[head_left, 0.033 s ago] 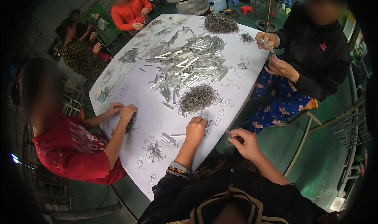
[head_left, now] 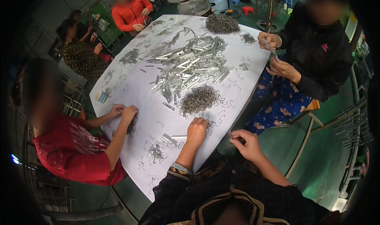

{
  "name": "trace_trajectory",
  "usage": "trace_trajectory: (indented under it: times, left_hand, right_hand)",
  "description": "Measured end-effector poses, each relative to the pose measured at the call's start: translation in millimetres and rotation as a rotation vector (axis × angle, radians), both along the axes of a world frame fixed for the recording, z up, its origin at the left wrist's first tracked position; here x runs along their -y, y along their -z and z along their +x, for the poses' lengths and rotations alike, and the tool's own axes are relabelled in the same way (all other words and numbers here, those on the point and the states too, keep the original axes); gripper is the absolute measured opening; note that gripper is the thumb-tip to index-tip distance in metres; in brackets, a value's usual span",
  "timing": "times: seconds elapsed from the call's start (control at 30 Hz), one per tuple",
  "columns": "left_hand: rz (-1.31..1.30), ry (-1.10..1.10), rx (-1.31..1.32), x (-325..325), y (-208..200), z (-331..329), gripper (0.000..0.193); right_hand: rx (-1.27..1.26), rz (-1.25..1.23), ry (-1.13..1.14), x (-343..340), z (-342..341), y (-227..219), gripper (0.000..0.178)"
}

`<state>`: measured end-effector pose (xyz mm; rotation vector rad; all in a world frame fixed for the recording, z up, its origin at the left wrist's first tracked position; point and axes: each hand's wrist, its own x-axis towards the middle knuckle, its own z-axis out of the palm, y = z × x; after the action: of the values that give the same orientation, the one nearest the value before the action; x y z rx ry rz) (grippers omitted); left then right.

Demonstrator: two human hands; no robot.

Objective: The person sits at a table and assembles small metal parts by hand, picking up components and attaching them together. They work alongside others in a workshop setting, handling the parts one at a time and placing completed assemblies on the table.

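My left hand (head_left: pixel 197 130) rests on the white table, its fingers curled down at a small heap of wire hooks (head_left: pixel 210 126). Whatever those fingertips grip is hidden. Past the table's near right edge, my right hand (head_left: pixel 246 142) is held in a pinch. A small greyish piece shows at its fingertips, too small to name. Beyond my left hand sits a larger mound of dark S-shaped wire hooks (head_left: pixel 199 99). Two short metal bars (head_left: pixel 170 139) lie left of my left wrist, beside another loose cluster of hooks (head_left: pixel 156 152).
A large heap of silvery metal bars (head_left: pixel 194 61) covers the table's middle. Another hook mound (head_left: pixel 222 24) stands at the far end. Co-workers sit around the table; one in red (head_left: pixel 79 150) works at left, one in black (head_left: pixel 320 55) at right. A small tub (head_left: pixel 101 96) stands near the left edge.
The co-worker on the right has slightly turned the metal bar between their hands. My own hands look unmoved.
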<state>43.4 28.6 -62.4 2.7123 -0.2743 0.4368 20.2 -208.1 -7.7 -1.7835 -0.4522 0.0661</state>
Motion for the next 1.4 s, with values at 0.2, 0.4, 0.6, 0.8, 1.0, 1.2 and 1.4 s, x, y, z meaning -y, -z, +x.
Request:
trace_trajectory:
  times: [0.2,0.4,0.6,0.8,1.0,1.2,1.4]
  left_hand:
    - [-0.363,-0.077,0.015,-3.5,2.7,-1.0,0.008]
    - [-1.021,-0.273,-0.356,-29.8,9.5,-2.4,0.007]
    - [-1.549,-0.148,-0.584,-29.3,-24.2,-22.8,0.002]
    - [-1.555,0.121,-0.594,8.3,-46.1,-46.0,0.005]
    - [-1.564,0.168,-0.568,18.2,-39.4,-48.8,0.006]
    - [-1.593,0.194,-0.57,21.6,-39.1,-50.4,0.005]
    - [-1.534,0.184,-0.536,21.2,-35.5,-50.8,0.005]
  right_hand:
    - [0.014,-0.031,0.01,1.0,4.3,9.5,0.016]
    - [0.059,-0.093,-0.04,-5.2,5.5,13.5,0.019]
    - [0.05,-0.011,-0.091,-15.8,0.7,18.1,0.02]
    - [0.045,-0.026,-0.12,-18.3,-2.8,16.6,0.019]
    - [0.095,-0.048,-0.142,-17.2,-3.9,18.5,0.019]
    - [0.089,-0.126,-0.158,-15.4,-4.8,9.1,0.019]
    - [0.065,-0.072,-0.187,-16.5,-4.6,13.4,0.019]
